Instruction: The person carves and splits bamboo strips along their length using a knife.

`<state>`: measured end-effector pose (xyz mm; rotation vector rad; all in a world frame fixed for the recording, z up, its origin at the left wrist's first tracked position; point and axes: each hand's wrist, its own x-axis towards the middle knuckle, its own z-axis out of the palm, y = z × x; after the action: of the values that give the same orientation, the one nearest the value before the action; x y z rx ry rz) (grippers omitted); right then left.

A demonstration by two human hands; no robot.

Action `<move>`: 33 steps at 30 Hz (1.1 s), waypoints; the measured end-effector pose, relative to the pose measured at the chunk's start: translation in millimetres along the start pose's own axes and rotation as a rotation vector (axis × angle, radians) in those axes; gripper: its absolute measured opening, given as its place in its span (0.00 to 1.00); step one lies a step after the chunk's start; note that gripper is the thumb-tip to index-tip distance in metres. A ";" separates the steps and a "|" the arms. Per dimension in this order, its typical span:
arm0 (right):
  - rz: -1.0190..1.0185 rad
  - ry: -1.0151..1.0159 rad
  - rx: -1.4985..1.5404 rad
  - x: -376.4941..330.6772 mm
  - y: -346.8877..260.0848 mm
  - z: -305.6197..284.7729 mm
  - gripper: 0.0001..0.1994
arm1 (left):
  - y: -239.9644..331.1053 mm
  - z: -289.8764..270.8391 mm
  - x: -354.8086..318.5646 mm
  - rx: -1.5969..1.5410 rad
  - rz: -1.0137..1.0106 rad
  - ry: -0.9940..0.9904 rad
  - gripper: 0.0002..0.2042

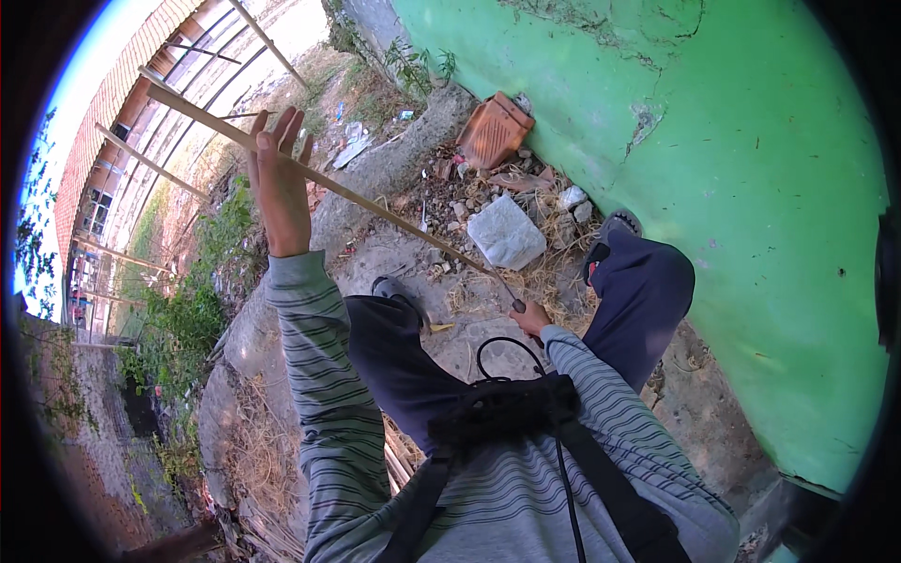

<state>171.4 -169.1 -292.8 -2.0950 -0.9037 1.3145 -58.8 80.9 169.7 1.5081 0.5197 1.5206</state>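
Note:
A long, pale bamboo strip [385, 212] slants from the upper left down toward the middle. My left hand [282, 188] is raised high on the left, its fingers stretched upward, with the strip held between thumb and fingers. Low in the middle, my right hand [533, 319] is closed round the dark handle of what looks like a knife [518, 305]. Its thin blade meets the strip's lower end; where one stops and the other begins is hard to make out.
Beyond my feet lie a white block [507, 232], an orange clay tile [496, 130] and rubble. A green wall [751, 235] rises on the right. Green plants [183, 319] grow at left, before poles and a tiled-roof building [122, 150]. Bamboo strips [399, 457] lie under my left arm.

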 end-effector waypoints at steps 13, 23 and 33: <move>-0.140 -0.100 0.393 -28.9 -97.3 -39.3 0.18 | -14.8 -24.3 -21.1 0.263 0.032 0.148 0.22; -0.343 -0.525 0.688 -163.5 -286.2 -145.9 0.23 | 20.6 17.5 -10.1 0.137 0.018 -0.049 0.14; -0.372 -0.617 0.641 -211.0 -298.3 -134.1 0.23 | 16.8 50.7 -16.2 -0.252 -0.057 -0.027 0.20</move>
<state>147.6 -142.5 94.8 -0.9952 -0.8859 1.7662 -18.6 44.5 182.7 1.3070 0.3381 1.4599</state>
